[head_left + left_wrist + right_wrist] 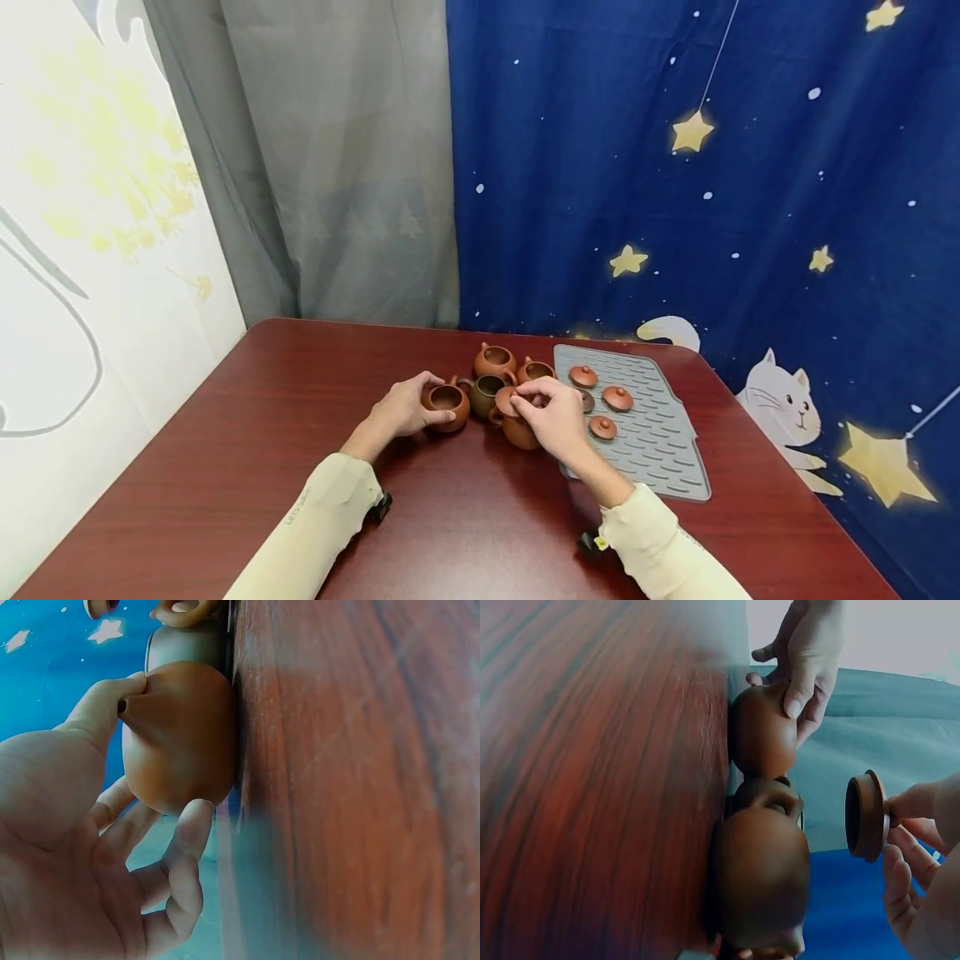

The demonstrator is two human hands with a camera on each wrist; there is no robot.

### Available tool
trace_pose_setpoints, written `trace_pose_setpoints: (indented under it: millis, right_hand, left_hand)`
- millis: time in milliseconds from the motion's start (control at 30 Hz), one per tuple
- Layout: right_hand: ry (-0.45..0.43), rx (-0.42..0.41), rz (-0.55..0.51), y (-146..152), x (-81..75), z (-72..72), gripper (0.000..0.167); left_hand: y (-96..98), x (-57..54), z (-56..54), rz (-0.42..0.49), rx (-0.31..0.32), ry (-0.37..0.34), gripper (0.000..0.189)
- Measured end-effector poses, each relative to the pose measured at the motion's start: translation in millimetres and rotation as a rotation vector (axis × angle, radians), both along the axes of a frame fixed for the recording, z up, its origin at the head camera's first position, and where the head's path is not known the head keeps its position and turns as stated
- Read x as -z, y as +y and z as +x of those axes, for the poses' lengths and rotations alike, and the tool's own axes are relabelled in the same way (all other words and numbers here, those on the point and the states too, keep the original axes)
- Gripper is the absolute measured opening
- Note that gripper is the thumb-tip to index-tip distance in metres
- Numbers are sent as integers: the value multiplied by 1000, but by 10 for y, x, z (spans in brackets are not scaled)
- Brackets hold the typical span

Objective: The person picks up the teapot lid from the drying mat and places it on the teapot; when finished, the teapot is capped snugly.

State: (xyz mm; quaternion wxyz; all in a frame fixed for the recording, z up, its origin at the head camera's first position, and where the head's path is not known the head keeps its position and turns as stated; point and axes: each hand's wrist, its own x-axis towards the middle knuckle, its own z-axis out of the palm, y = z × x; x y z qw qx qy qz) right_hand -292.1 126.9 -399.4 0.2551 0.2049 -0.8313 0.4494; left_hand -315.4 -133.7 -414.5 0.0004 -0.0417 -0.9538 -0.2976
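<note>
My left hand (pixel 401 408) grips a reddish-brown clay teapot (pixel 452 427) at the left of a cluster, thumb and fingers on opposite sides of its body. That pot is lidless and upright on the table. My right hand (pixel 561 421) pinches a round clay lid (pixel 866 817) by its knob. In the right wrist view the lid hangs apart from the teapot (pixel 759 877) nearby. From the head view, the lid overlaps the top of the front-right teapot (pixel 519 433). A darker olive-brown teapot (pixel 486 410) sits between the two, its mouth uncovered.
Two more lidless teapots, one at the back (pixel 493 368) and one behind my right hand (pixel 536 372), complete the cluster. A grey ridged mat (pixel 652 454) at right bears reddish lids (pixel 618 398) and a dark lid (pixel 588 402). Curtains rise behind the table (pixel 300 375).
</note>
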Motion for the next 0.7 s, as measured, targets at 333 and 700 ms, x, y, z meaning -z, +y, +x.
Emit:
trace_pose_setpoints:
  millis: [333, 700]
  right_hand:
    - [-3, -31, -41, -212, 41, -69, 7]
    - [-42, -36, -41, -399, 63, -113, 6]
  left_hand:
    - [6, 3, 12, 8, -12, -2, 60]
    - [26, 3, 15, 16, -18, 7, 59]
